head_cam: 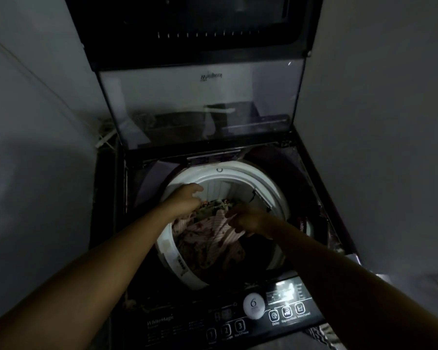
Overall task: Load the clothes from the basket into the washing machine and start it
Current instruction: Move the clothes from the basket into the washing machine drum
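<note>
In a dim, pale-walled corner stood the washing machine point(238, 322), lid raised. The clothes point(213, 241) lay heaped inside its drum point(238, 170), directly beneath both hands. The left hand point(187, 195) hung loosely spread by the drum's far-left rim. The right hand point(248, 219), nearer the heap, curled over it; whether it gripped cloth was unclear.

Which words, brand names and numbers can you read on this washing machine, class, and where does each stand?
"WhiteMagic": control panel, left part.
"6": round white badge on the panel.
"1", "2", "3": buttons near the front edge.
"Delay": under the leftmost icon button.
Logo on the raised lid: blurred, unreadable.
Remaining panel print: too small to read.
</note>
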Available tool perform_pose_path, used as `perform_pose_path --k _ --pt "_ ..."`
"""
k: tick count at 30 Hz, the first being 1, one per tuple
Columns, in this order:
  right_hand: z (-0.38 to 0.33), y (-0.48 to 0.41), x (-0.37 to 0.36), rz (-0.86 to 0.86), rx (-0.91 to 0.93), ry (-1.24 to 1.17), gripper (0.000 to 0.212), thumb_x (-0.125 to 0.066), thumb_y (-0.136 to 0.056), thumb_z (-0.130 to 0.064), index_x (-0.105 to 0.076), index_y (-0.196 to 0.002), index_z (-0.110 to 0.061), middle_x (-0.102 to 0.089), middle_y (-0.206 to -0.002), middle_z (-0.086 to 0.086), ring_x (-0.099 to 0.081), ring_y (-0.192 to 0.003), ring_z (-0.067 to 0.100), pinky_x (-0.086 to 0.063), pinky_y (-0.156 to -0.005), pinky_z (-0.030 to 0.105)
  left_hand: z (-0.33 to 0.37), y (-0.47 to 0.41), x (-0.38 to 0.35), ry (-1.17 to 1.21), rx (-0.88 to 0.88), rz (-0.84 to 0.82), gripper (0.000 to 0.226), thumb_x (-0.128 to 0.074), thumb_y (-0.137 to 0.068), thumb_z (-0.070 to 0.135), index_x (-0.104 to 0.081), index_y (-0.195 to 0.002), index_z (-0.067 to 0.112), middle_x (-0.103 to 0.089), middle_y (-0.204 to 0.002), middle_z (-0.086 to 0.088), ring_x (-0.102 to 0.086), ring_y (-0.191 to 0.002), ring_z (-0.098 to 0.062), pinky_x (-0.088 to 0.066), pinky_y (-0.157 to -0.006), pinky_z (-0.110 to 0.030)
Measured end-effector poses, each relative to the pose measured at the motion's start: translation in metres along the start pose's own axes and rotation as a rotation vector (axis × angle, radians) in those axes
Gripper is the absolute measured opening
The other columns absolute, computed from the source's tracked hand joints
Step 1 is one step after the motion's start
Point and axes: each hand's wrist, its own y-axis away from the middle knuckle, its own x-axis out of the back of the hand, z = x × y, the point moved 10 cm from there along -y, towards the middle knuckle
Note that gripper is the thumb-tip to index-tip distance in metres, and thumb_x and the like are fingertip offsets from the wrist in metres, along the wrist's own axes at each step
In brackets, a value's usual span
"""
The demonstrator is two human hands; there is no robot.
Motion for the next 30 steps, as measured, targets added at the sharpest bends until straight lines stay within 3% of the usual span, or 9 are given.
perform_pose_path --k 5,8,12,16,19,22,25,30 --pt "-0.020 0.051 0.049 0.127 0.162 -0.023 0.020 -0.057 -0.091 0.004 -0.066 -0.101 -0.012 -0.061 -0.080 0.013 -0.058 -0.051 0.014 -0.041 -0.049 0.023 0.058 0.014 -0.007 -0.025 -0.110 -0.030 0.052 -0.055 -0.093 0.002 -0.054 -0.141 0.022 -0.044 -0.152 -0.005 -0.053 -0.121 -0.019 -0.050 -0.098 -0.038" --pt "-0.021 0.092 0.089 0.235 0.217 -0.104 0.022 -0.058 -0.085 0.006 -0.067 -0.092 -0.012 -0.064 -0.089 0.021 -0.063 -0.069 0.029 -0.047 -0.060 0.031 0.106 0.020 -0.020 -0.038 -0.194 -0.020 0.049 -0.056 -0.092 0.001 -0.058 -0.137 0.021 -0.050 -0.147 -0.005 -0.053 -0.126 -0.020 -0.050 -0.103 -0.041" --pt "0.004 0.147 0.146 0.369 0.224 -0.124 0.020 -0.057 -0.095 -0.003 -0.064 -0.097 -0.022 -0.065 -0.100 0.012 -0.063 -0.076 0.021 -0.049 -0.057 0.023 0.183 0.032 -0.059 -0.055 -0.305 -0.064 0.049 -0.058 -0.091 0.001 -0.059 -0.137 0.021 -0.054 -0.136 -0.001 -0.053 -0.125 -0.019 -0.051 -0.096 -0.036" --pt "0.059 0.201 0.200 0.483 0.207 -0.176 0.019 -0.053 -0.097 -0.005 -0.062 -0.107 -0.019 -0.066 -0.103 0.012 -0.064 -0.081 0.024 -0.049 -0.064 0.030 0.255 0.043 -0.118 -0.078 -0.426 -0.104 0.048 -0.060 -0.090 -0.004 -0.060 -0.134 0.015 -0.061 -0.133 -0.007 -0.056 -0.127 -0.020 -0.049 -0.097 -0.030" --pt "0.118 0.244 0.233 0.582 0.173 -0.246 0.019 -0.056 -0.098 -0.009 -0.063 -0.113 -0.016 -0.069 -0.118 0.016 -0.068 -0.088 0.026 -0.054 -0.070 0.033 0.296 0.056 -0.173 -0.103 -0.477 -0.168 0.048 -0.061 -0.092 0.003 -0.056 -0.137 0.020 -0.060 -0.131 -0.004 -0.058 -0.121 -0.019 -0.050 -0.086 -0.029" --pt "0.178 0.277 0.254 0.637 0.149 -0.314 0.020 -0.054 -0.097 -0.008 -0.063 -0.113 -0.016 -0.068 -0.123 0.016 -0.069 -0.091 0.026 -0.054 -0.074 0.035 0.327 0.071 -0.231 -0.118 -0.507 -0.234 0.047 -0.059 -0.095 0.010 -0.054 -0.140 0.024 -0.058 -0.130 0.001 -0.058 -0.119 -0.018 -0.048 -0.085 -0.030" --pt "0.242 0.303 0.266 0.672 0.111 -0.372 0.021 -0.053 -0.097 -0.007 -0.064 -0.114 -0.014 -0.068 -0.122 0.018 -0.070 -0.098 0.033 -0.054 -0.079 0.039 0.348 0.083 -0.294 -0.127 -0.509 -0.288 0.047 -0.060 -0.096 0.012 -0.054 -0.141 0.024 -0.057 -0.132 0.001 -0.056 -0.122 -0.017 -0.047 -0.090 -0.032" --pt "0.341 0.317 0.268 0.669 0.045 -0.468 0.018 -0.054 -0.097 -0.007 -0.065 -0.109 -0.015 -0.070 -0.119 0.019 -0.069 -0.091 0.027 -0.053 -0.076 0.036 0.355 0.091 -0.394 -0.141 -0.475 -0.380 0.042 -0.061 -0.096 0.013 -0.057 -0.137 0.023 -0.058 -0.131 0.001 -0.056 -0.123 -0.016 -0.046 -0.091 -0.030"
